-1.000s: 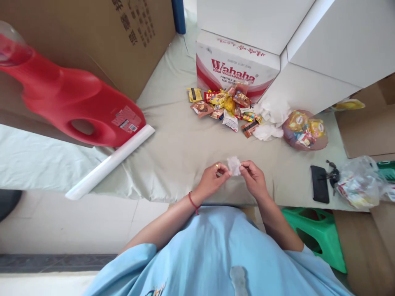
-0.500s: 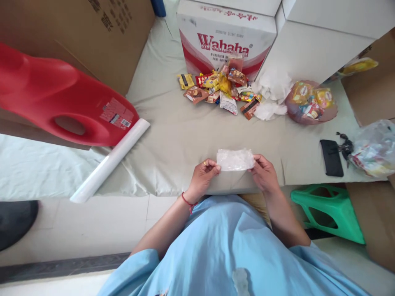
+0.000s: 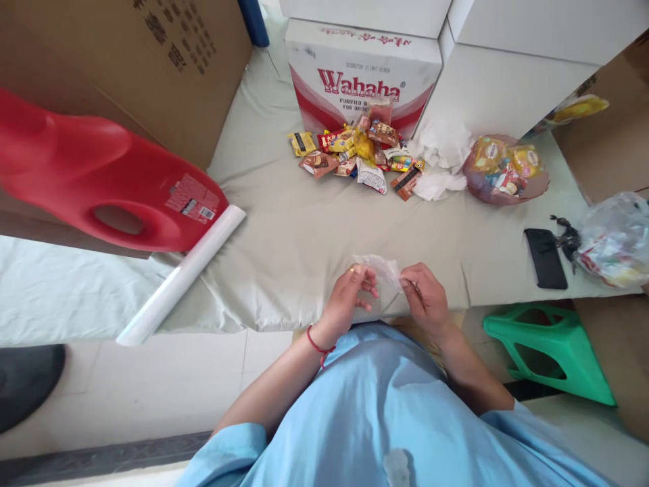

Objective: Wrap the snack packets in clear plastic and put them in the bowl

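A small piece of clear, crinkled plastic film, seemingly a bag or wrapper [image 3: 382, 266], is held up just above the front edge of the cloth-covered table [image 3: 284, 257]. My right hand [image 3: 424, 294] pinches its right end between thumb and fingers. Against the left part of the plastic is my left hand [image 3: 349, 297], its fingers loosely bent and spread apart, not visibly gripping it. A ring and a red wrist cord show on the left. Farther back lies a pile of small wrapped snacks [image 3: 355, 152], beside some crumpled white plastic bags [image 3: 441, 152].
A red jug [image 3: 152, 182] and a white film roll [image 3: 182, 274] lie at left, by a cardboard box [image 3: 167, 81]. Behind stands a Wahaha carton [image 3: 362, 74]. To the right are a snack bowl [image 3: 507, 196], a black phone [image 3: 545, 257], a filled clear bag [image 3: 616, 237] and a green stool [image 3: 552, 352].
The plastic was stretched flat between both hands; now it is bunched and tilted. My left hand's fingers have loosened and moved right, while the right hand keeps its pinch.
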